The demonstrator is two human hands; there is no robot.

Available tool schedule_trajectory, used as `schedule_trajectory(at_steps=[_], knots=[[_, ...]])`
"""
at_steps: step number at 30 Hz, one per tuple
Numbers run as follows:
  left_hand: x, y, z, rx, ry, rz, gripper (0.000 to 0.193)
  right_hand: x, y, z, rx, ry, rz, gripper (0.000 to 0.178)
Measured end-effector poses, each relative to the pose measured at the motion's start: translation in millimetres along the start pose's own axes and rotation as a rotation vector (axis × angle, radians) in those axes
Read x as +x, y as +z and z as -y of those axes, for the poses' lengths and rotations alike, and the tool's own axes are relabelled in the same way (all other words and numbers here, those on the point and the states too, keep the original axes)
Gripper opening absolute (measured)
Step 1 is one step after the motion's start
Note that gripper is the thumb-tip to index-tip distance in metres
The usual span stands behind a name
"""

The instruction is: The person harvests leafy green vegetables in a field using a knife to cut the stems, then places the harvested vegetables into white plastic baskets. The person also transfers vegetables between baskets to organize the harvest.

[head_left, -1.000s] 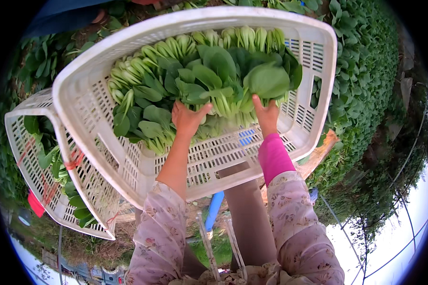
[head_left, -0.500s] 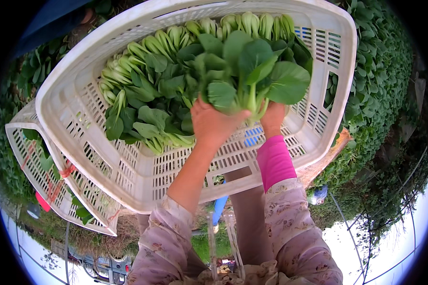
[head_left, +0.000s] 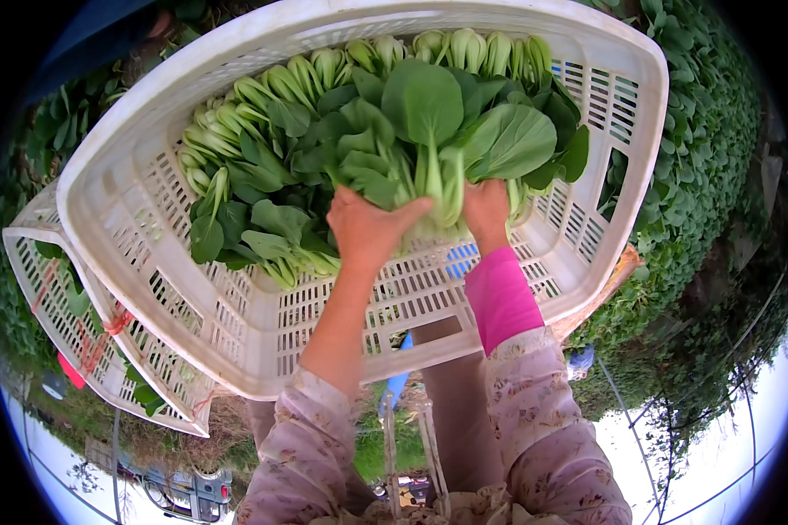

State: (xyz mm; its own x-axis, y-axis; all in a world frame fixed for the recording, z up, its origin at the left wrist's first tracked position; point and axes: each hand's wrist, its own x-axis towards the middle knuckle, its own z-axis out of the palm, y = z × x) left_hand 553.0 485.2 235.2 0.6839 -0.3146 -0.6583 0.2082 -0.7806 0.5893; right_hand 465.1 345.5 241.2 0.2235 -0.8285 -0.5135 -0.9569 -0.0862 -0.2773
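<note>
Both hands are inside a white slatted plastic crate [head_left: 236, 337], on a bunch of bok choy [head_left: 431, 166] near its middle. My left hand [head_left: 368, 229] grips the bunch from the left, its thumb stretched along the pale stems and its other fingers mostly hidden under leaves. On the right side, my right hand [head_left: 487, 210] is closed against the stems, with its fingertips out of sight. The bunch stands with leaves away from me and stem ends towards me. Around it lie rows of bok choy heads [head_left: 228, 131], pale bases along the crate's far and left walls.
A second white crate [head_left: 39, 262] with red ties stands at the left, partly under the first. Dense green leafy plants [head_left: 700, 166] grow to the right. A grey vehicle [head_left: 188, 494] appears at the lower left rim.
My right hand has moved left, closer to my left hand. The bok choy between them has shifted a little left, its leaves spreading over the others.
</note>
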Motion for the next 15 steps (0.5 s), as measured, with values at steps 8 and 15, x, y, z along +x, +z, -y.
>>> schedule_trajectory(at_steps=[8, 15], knots=[[19.5, 6.6, -1.0, -0.347, -0.031, 0.040, 0.088, 31.5, 10.6, -23.8, 0.226, -0.198, 0.218, 0.045], [-25.9, 10.7, -1.4, 0.053, 0.273, -0.024, 0.069, -2.0, -0.7, -46.9, 0.652, -0.116, 0.271, 0.035]])
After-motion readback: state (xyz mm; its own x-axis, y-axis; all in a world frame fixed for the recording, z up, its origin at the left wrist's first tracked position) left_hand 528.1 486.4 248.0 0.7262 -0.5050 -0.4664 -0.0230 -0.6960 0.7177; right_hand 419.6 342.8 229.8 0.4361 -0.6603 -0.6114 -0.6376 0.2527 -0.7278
